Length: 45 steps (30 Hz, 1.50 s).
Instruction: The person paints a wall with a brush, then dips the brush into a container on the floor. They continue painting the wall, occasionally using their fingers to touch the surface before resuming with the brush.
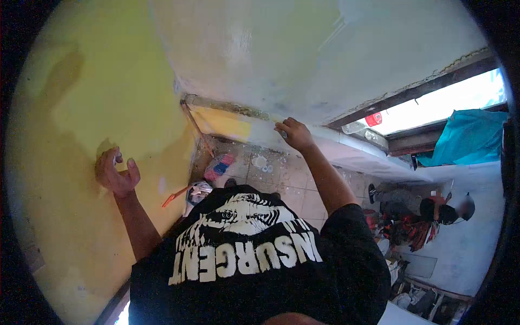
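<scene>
My left hand (119, 172) is raised close to the yellow wall (108, 86), its fingers curled and the thumb standing apart, with nothing plain between them. A shadow falls on the wall around it. My right hand (295, 134) reaches forward to the narrow ledge (244, 110) under the pale wall (260, 59). Its fingers are closed, and a small greyish bit shows at the fingertips; I cannot tell what it is.
Below on the spotted tile floor (292, 176) lie a pink and blue bundle (219, 167) and a bag (199, 192) by an orange-handled tool (174, 197). Right, a teal cloth (463, 138) hangs under a window opening with a red container (374, 119). Another person (433, 210) is farther off.
</scene>
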Each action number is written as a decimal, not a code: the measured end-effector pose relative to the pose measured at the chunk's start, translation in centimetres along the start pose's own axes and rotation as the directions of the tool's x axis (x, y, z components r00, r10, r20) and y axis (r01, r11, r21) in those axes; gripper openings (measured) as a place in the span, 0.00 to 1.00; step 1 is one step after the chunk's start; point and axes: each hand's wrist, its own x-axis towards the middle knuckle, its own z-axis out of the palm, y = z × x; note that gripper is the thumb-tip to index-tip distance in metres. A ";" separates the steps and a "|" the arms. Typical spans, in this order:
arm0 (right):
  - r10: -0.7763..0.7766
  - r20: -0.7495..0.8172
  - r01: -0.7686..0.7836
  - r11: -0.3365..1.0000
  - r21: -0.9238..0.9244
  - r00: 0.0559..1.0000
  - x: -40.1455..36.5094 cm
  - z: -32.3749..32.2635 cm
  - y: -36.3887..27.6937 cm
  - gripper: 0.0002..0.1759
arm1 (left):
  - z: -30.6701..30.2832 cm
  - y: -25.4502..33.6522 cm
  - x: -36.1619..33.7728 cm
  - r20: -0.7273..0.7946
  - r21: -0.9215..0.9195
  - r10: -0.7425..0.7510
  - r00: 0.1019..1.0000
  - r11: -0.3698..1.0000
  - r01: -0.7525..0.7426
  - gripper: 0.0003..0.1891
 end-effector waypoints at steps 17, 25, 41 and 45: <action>-0.019 -0.132 -0.006 0.981 -0.192 0.991 5.7 -16.8 -2.0 0.11 | -0.3 0.1 0.2 -0.027 0.015 0.030 0.999 0.999 -0.030 0.17; -0.246 -0.477 0.068 0.931 -0.360 0.844 11.9 -39.8 -7.1 0.10 | -0.3 0.2 1.0 -0.088 0.018 0.077 0.993 0.997 -0.076 0.18; -0.437 -0.464 -0.039 0.694 -0.719 0.771 12.8 -47.4 -11.9 0.11 | -0.1 0.1 0.1 -0.111 0.054 0.021 0.994 0.998 -0.015 0.16; -0.584 -0.318 0.038 0.515 -0.856 0.747 11.2 -39.0 -7.5 0.14 | -0.2 0.3 0.9 -0.168 0.118 0.074 0.983 0.992 -0.054 0.14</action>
